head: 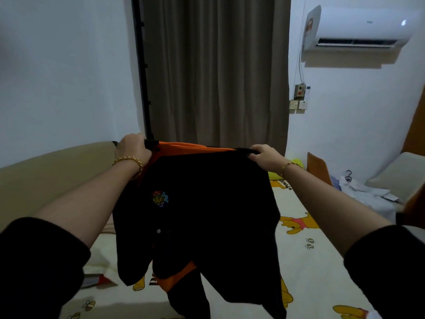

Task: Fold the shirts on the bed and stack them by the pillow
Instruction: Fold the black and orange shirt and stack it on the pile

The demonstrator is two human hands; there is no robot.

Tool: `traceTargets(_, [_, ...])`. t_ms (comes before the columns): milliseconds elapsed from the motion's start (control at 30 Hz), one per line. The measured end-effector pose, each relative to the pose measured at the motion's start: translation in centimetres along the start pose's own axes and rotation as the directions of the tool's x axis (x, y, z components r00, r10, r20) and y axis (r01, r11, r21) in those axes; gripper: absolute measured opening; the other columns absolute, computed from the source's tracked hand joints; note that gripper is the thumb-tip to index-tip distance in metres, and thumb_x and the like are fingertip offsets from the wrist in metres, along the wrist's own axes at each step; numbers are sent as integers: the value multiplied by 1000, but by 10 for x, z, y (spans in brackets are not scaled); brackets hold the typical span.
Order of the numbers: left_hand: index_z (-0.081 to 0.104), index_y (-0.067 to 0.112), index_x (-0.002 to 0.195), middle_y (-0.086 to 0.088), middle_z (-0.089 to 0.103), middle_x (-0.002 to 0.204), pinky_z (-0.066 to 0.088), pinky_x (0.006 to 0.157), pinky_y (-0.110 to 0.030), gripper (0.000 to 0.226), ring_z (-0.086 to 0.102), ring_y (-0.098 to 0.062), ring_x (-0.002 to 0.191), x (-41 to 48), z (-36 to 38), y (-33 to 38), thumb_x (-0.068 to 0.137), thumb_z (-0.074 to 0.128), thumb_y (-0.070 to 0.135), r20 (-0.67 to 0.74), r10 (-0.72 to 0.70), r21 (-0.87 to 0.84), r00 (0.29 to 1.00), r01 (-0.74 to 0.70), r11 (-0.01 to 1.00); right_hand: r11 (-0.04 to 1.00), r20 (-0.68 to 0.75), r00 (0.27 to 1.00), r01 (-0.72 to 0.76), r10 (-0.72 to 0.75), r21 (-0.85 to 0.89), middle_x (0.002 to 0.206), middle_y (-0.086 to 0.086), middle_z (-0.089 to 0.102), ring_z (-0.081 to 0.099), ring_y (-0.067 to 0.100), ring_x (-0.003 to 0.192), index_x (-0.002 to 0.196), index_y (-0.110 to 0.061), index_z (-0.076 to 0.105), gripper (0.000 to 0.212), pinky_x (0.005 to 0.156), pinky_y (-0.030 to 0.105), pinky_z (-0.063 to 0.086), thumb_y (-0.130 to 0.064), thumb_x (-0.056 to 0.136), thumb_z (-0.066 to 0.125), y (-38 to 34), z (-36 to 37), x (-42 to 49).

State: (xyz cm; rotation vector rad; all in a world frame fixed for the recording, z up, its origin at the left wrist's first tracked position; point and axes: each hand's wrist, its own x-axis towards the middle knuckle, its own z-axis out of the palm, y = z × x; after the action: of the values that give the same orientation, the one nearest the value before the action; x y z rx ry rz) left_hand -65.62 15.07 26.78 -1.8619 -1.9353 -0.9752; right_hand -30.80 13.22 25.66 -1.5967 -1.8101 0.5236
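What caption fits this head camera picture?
Left hand and right hand hold a black-and-orange shirt up over the cartoon bedsheet.

The shirt (207, 215) is seen as matt black cloth, trimmed orange. The bed sheet (310, 261) is printed cloth, and the curtain (216, 72) is dull fabric. Glossy plastic is shown on the air conditioner (358, 24), shiny metal on the bracelets (128, 161).

Illumination is dim, with a cool bluish cast across the walls (57, 65). No light source is in view; the curtain (216, 72) is drawn. 1 small glare spot (403, 23) sits on the air conditioner (358, 21), which throws a soft shadow on the wall beneath. The shirt (207, 215) reads near-solid black, its folds lost. The curtain's edges bow from wide-angle distortion. The sleeves (34, 261) at both lower corners are soft; overall sharpness is low.
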Motion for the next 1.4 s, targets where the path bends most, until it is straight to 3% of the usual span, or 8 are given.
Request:
traceTargets(233, [47,11,66,-6,48,66,30,50,-28,24,46,-22,62,-2,12,18,90,42,10,229,-155,-482,961,250,840,993,54,998,-20,14,117,93,-2,60,58,9,79,119,-13,53,45,68,20,47,-46,89,57,-4,-1,3])
traceTargets(367, [49,12,79,-7,52,74,34,55,-27,20,49,-19,63,0,21,21,94,48,25,421,-107,-562,901,351,749,919,54,998,56,-38,-391,99,0,61,60,16,90,109,-18,55,51,82,33,55,-41,71,78,1,-4,1])
traceTargets(567, [22,23,127,-4,49,111,51,79,-35,108,57,-23,97,-15,51,14,46,89,49,572,287,-125,768,-265,956,848,-207,978,-83,-32,-524,90,11,66,63,28,83,103,-12,69,25,80,40,56,-9,84,53,18,-6,-2])
traceTargets(800, [61,6,99,-14,61,100,48,72,-34,18,60,-32,94,-30,101,19,82,56,7,467,236,104,852,-318,943,928,25,979,-183,202,-324,74,9,54,44,16,58,93,0,60,18,50,27,32,-7,90,43,62,15,10])
traceTargets(1033, [60,12,83,-6,62,80,42,61,-25,8,56,-17,70,-16,183,-3,88,59,18,855,89,-218,511,198,956,913,512,772,-219,378,-344,101,2,70,66,20,90,106,-15,65,82,85,34,52,-73,49,73,128,60,50])
traceTargets(1167, [64,22,98,1,69,98,52,77,-26,52,64,-13,84,2,240,-4,60,81,53,903,178,-174,391,-44,984,786,410,817,-82,405,-613,106,3,68,63,22,95,107,-15,66,65,86,32,51,-54,58,82,166,90,97])
traceTargets(1267, [61,19,107,0,66,102,54,81,-31,60,64,-18,94,39,287,2,59,80,50,835,171,90,523,-435,896,763,179,957,-62,229,-644,98,11,68,64,28,95,95,-14,65,20,76,31,48,-23,77,69,174,94,149])
traceTargets(1400, [64,18,99,-6,67,101,54,78,-35,17,65,-26,92,133,291,27,86,52,21,479,288,234,829,-437,869,822,-169,986,-96,1,-561,91,14,66,63,34,91,89,-15,64,19,70,36,49,-7,79,50,157,66,230])
